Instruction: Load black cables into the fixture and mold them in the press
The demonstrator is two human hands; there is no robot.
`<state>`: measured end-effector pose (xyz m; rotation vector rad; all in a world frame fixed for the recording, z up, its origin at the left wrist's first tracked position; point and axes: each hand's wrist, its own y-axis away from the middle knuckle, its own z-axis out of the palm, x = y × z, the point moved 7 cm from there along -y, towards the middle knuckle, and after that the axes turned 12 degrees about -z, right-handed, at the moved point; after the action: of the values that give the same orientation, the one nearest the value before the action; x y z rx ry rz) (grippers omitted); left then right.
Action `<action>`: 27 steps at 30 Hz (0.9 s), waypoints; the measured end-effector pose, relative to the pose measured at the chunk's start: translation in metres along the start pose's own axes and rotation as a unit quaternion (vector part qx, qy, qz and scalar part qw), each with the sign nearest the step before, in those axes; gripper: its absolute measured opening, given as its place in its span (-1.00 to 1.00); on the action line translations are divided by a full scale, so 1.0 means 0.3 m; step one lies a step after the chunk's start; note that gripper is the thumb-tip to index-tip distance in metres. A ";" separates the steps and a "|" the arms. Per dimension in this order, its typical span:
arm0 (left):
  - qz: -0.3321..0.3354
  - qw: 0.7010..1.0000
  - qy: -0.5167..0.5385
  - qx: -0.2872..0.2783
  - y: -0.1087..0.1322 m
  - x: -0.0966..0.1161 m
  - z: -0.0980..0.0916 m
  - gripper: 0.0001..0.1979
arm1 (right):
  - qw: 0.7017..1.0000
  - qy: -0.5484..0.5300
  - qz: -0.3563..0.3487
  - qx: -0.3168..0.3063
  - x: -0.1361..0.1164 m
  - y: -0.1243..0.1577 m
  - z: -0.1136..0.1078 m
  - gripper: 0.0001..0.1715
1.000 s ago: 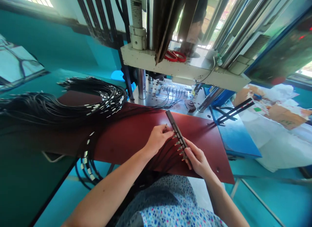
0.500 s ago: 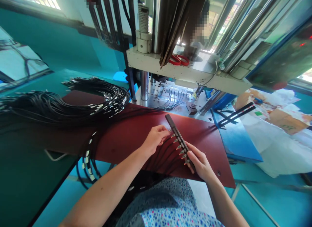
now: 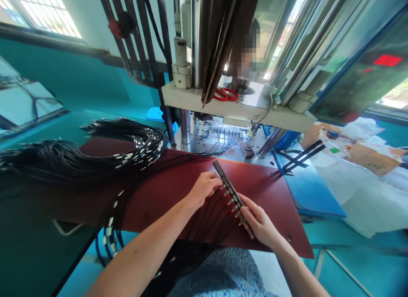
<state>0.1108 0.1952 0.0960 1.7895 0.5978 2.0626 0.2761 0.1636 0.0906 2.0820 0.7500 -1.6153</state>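
Observation:
My right hand (image 3: 259,220) is wrapped round the lower part of a dark metal bar (image 3: 225,176), which slants over the red-brown board (image 3: 165,195). Several small metal cable ends (image 3: 230,201) sit in a row along the bar's left side, with black cables (image 3: 204,212) running down from them. My left hand (image 3: 205,188) pinches at the bar's upper left side, by the topmost cable end; what its fingertips hold is too small to name.
A large bundle of black cables (image 3: 140,146) lies at the left. Behind the board stands a press (image 3: 242,112) with cables in its lower plate and red-handled scissors (image 3: 225,94) on top. A blue surface (image 3: 315,190) and white bags (image 3: 360,199) are at the right.
The view has tilted up, so most things appear lower. My left hand has moved slightly closer to the bar's side. My right hand keeps its hold, its fingers a little further up the bar.

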 end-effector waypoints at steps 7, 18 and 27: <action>0.248 0.841 -0.462 0.134 -0.050 0.172 -0.003 -0.79 | 0.995 0.077 0.060 0.019 0.019 -0.008 -0.030 -0.43; 0.257 0.697 -0.553 0.378 -0.152 0.203 -0.114 -0.57 | 0.794 0.575 -0.085 -0.177 -0.082 -0.049 0.012 -0.54; 0.258 0.713 -0.551 0.350 -0.173 0.181 -0.125 -0.61 | 0.951 0.269 0.032 0.153 -0.134 -0.668 -0.449 -0.82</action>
<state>0.0651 0.2642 0.1104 3.4062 0.5195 0.4988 0.2438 0.3942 0.1662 2.7941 0.6084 -1.1882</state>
